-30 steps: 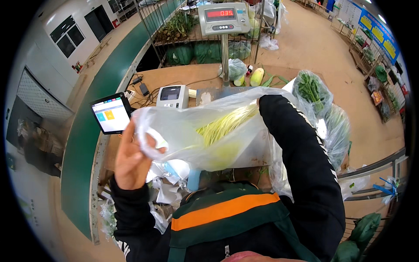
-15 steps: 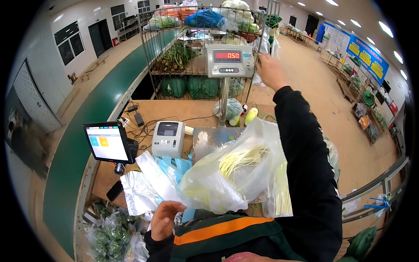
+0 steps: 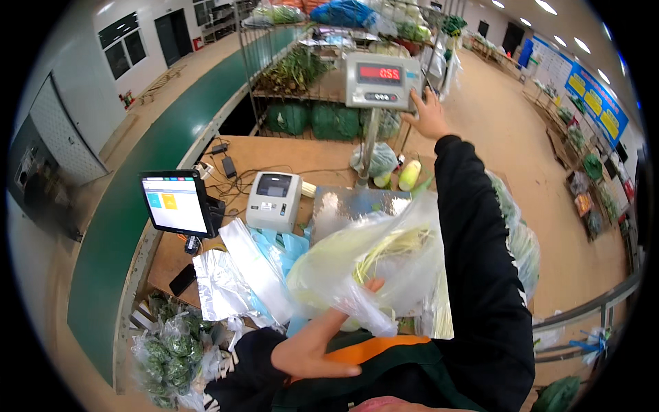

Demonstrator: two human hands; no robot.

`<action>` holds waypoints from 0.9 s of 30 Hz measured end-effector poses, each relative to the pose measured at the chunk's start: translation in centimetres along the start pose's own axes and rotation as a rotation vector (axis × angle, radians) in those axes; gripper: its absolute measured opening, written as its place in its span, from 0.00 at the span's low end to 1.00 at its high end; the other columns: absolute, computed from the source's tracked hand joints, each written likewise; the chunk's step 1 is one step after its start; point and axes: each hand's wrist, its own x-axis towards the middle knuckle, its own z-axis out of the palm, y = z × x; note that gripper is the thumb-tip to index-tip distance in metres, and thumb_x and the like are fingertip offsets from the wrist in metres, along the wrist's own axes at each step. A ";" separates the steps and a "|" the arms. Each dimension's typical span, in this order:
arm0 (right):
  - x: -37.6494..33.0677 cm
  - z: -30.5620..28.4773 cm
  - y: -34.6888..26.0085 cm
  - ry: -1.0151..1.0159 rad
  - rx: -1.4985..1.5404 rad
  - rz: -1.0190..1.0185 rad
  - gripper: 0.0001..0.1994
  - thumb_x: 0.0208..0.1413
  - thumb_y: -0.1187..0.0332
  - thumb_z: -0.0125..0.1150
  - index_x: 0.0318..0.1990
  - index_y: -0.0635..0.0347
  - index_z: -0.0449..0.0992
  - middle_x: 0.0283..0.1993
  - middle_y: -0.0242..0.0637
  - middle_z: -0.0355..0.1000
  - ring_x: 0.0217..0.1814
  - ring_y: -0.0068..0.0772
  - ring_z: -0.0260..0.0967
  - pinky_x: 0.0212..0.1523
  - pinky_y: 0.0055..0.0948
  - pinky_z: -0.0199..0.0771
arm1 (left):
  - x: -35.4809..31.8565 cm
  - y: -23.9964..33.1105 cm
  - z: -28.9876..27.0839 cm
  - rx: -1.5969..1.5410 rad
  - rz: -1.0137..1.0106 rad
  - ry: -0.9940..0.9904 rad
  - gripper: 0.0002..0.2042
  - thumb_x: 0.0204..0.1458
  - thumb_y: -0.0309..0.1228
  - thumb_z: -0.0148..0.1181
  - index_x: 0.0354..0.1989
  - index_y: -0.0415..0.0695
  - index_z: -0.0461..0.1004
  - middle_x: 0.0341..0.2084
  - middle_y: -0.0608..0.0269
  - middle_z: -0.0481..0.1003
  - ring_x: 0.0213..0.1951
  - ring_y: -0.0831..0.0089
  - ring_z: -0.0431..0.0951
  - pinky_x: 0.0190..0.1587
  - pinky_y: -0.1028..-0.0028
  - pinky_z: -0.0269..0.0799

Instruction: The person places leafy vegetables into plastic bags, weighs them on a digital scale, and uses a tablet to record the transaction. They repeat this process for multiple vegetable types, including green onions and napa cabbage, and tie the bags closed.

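Note:
A clear plastic bag [image 3: 322, 268] with thin pale yellow-green stems [image 3: 395, 250] in it lies slumped over the metal plate of a weighing scale [image 3: 333, 213]. My left hand [image 3: 312, 347] reaches to the bag's near side, thumb apart, fingers stretched out; plastic partly covers them, and the fingertips show by the stems. My right arm stretches forward, and my right hand [image 3: 429, 117] is at the right edge of the scale's display head [image 3: 382, 81]. Its fingers are spread and hold nothing. Red digits glow on the display.
Left of the bag lie flat plastic bags [image 3: 254, 268], a label printer [image 3: 273, 201], a touchscreen [image 3: 176, 202] and a phone [image 3: 182, 279]. A green conveyor belt [image 3: 130, 233] runs along the left. Behind the scale stands a wire rack [image 3: 250, 75] of vegetables; bagged greens [image 3: 168, 360] sit lower left.
My left hand has moved right and forward to the bag. My right hand has shifted slightly on the display's right edge, its fingers spreading. The digits have changed, and the view has tilted.

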 end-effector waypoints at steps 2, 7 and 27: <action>-1.0 -3.2 -0.9 -0.208 0.075 0.026 0.45 0.56 0.41 0.62 0.69 0.70 0.58 0.73 0.64 0.51 0.76 0.65 0.47 0.74 0.52 0.47 | 2.3 -0.4 1.1 -0.090 0.059 0.089 0.45 0.56 0.36 0.66 0.75 0.40 0.41 0.73 0.49 0.51 0.74 0.57 0.50 0.72 0.57 0.47; -16.0 -7.6 -7.3 0.027 0.908 -0.302 0.46 0.58 0.44 0.62 0.73 0.68 0.50 0.73 0.63 0.48 0.78 0.62 0.41 0.76 0.49 0.40 | 3.7 0.4 0.1 -0.421 0.111 0.342 0.37 0.59 0.36 0.62 0.72 0.38 0.48 0.49 0.47 0.75 0.53 0.56 0.78 0.60 0.54 0.69; -25.9 -10.3 -6.6 -0.298 -0.022 0.145 0.17 0.56 0.54 0.66 0.36 0.61 0.76 0.34 0.42 0.76 0.40 0.47 0.77 0.38 0.39 0.76 | 2.8 8.8 -1.2 -0.559 -0.056 0.208 0.47 0.43 0.27 0.67 0.69 0.25 0.43 0.33 0.43 0.74 0.15 0.78 0.66 0.15 0.80 0.64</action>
